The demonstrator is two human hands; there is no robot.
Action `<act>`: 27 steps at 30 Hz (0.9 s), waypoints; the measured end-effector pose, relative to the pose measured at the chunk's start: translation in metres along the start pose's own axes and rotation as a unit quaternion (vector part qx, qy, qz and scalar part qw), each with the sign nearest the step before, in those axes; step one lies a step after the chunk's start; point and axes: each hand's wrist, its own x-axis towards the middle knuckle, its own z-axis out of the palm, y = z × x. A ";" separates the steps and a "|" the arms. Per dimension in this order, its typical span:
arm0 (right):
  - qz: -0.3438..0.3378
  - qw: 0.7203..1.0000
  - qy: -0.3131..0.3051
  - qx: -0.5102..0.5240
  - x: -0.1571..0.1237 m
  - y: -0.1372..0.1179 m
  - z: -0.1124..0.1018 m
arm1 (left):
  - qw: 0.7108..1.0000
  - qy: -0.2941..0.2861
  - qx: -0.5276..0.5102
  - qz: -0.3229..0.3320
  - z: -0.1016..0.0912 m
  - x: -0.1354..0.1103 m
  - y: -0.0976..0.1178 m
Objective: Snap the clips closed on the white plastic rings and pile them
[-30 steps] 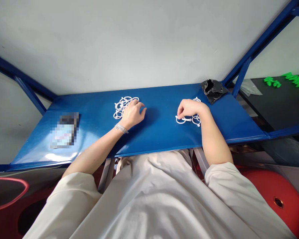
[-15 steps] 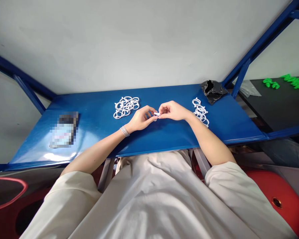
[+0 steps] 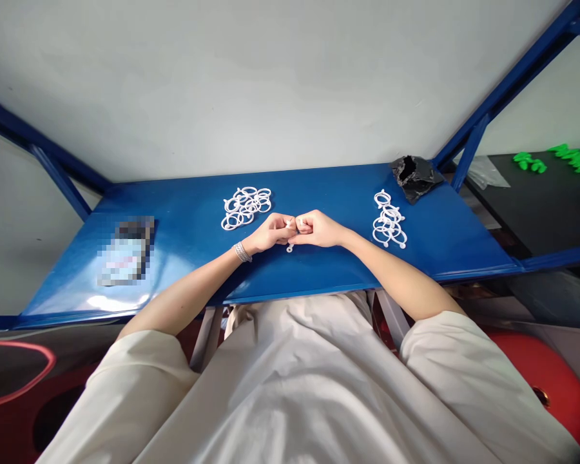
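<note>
Hands meet at mid-desk: the left hand (image 3: 269,233) and right hand (image 3: 318,229) have their fingers curled together, clamped on a small white ring (image 3: 290,246) that pokes out just below them. More rings lie in a left pile (image 3: 245,206) and a right pile (image 3: 389,225) on the blue desk (image 3: 319,270), which stands against a grey wall (image 3: 251,90).

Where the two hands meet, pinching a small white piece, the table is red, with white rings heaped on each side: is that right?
No: the head view shows the table is blue, not red. The rest holds: left hand and right hand meet, pinching the small white piece, between the left ring heap and right ring heap.
</note>
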 end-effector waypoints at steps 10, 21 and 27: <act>0.040 0.992 0.094 0.076 0.008 0.018 -0.006 | 0.996 0.057 0.032 0.058 -0.010 0.006 -0.008; 0.027 0.975 0.153 0.160 0.008 0.010 -0.017 | 0.907 0.166 0.362 0.140 -0.013 0.008 -0.021; 0.016 0.974 0.156 0.163 0.009 0.011 -0.017 | 0.934 0.118 0.313 0.124 -0.012 0.005 -0.017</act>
